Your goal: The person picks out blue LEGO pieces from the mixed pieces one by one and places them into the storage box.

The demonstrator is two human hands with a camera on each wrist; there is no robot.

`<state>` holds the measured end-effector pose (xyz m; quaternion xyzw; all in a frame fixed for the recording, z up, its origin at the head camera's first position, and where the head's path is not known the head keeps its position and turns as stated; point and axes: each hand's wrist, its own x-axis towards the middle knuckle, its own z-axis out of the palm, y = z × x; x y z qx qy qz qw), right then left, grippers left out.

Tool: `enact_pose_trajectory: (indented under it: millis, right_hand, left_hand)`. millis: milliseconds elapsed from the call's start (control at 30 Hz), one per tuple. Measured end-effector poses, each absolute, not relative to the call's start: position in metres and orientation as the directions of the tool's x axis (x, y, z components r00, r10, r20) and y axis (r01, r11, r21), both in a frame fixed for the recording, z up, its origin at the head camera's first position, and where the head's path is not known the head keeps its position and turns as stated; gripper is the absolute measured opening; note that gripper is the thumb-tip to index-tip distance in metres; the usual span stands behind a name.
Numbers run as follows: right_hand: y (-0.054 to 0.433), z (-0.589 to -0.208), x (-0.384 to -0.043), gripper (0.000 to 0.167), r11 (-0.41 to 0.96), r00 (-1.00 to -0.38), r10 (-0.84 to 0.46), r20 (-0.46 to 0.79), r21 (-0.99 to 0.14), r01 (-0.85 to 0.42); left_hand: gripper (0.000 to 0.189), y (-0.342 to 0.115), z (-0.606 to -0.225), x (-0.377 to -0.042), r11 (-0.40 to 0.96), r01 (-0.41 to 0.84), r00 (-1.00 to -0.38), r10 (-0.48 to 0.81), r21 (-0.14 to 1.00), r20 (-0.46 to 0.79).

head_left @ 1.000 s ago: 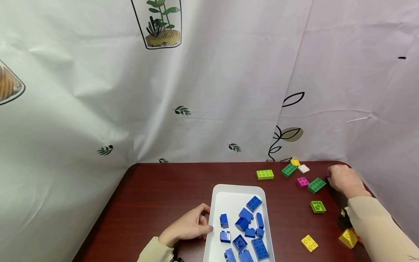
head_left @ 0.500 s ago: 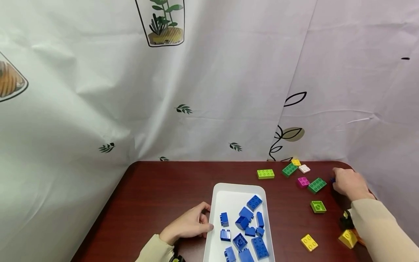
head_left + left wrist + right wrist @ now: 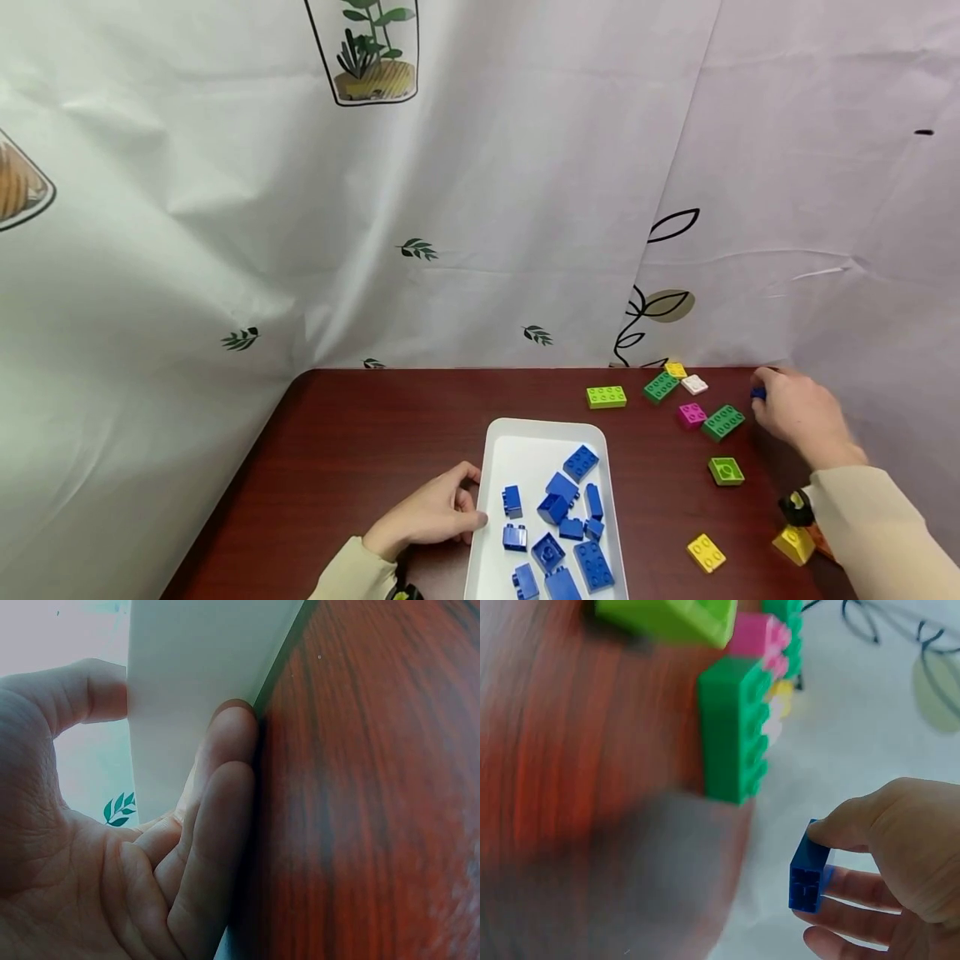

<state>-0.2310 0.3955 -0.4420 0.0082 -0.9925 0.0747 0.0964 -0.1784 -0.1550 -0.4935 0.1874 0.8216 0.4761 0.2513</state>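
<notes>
At the table's far right corner my right hand [image 3: 806, 414] pinches a blue toy brick [image 3: 808, 874] between thumb and fingers. In the right wrist view the brick hangs off the table, its hollow underside partly showing. My left hand [image 3: 433, 512] grips the left side of a white tray [image 3: 498, 446]. In the left wrist view its thumb [image 3: 105, 694] touches the rim, while the fingers [image 3: 225, 787] lie low against the tray's outer wall. Several blue bricks [image 3: 594, 567] lie in the tray, some on their sides.
Right of the tray lie loose bricks: a dark green one [image 3: 723, 422], a magenta one [image 3: 692, 415], a white one [image 3: 694, 384], a lime one [image 3: 606, 397] and a flat yellow one [image 3: 707, 553]. A yellow sloped brick [image 3: 795, 544] sits by the right sleeve. A fabric backdrop [image 3: 480, 208] rises behind the table.
My right hand has moved slightly to the right and lifted, and more of the blue brick shows in its fingers. The left hand and the tray have stayed in place.
</notes>
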Motion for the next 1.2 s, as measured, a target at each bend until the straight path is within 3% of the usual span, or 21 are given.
enact_pose_trajectory:
  millis: [167,367,767,1200]
  right_hand:
    - [0.363,-0.438,-0.226,0.021,0.986,-0.944,-0.071,0.321,-0.118,-0.115]
    - [0.321,-0.433,-0.22,0.03,0.971,-0.887,-0.174,0.428,-0.075,-0.227]
    - [0.234,-0.433,-0.208,0.026,0.904,-0.856,-0.317,0.407,-0.144,-0.403]
    - [0.166,-0.448,-0.197,0.026,0.765,-0.736,-0.566,0.372,-0.095,-0.637]
  left_hand:
    - [0.049,-0.155,-0.494,-0.178,0.471,0.066,-0.804,0.547,0.879,-0.233]
    - [0.049,-0.156,-0.494,-0.179,0.467,0.058,-0.804,0.546,0.882,-0.237]
    - [0.049,-0.155,-0.493,-0.179,0.471,0.06,-0.799,0.551,0.88,-0.241]
    - [0.048,-0.154,-0.492,-0.179,0.459,0.057,-0.797,0.556,0.887,-0.236]
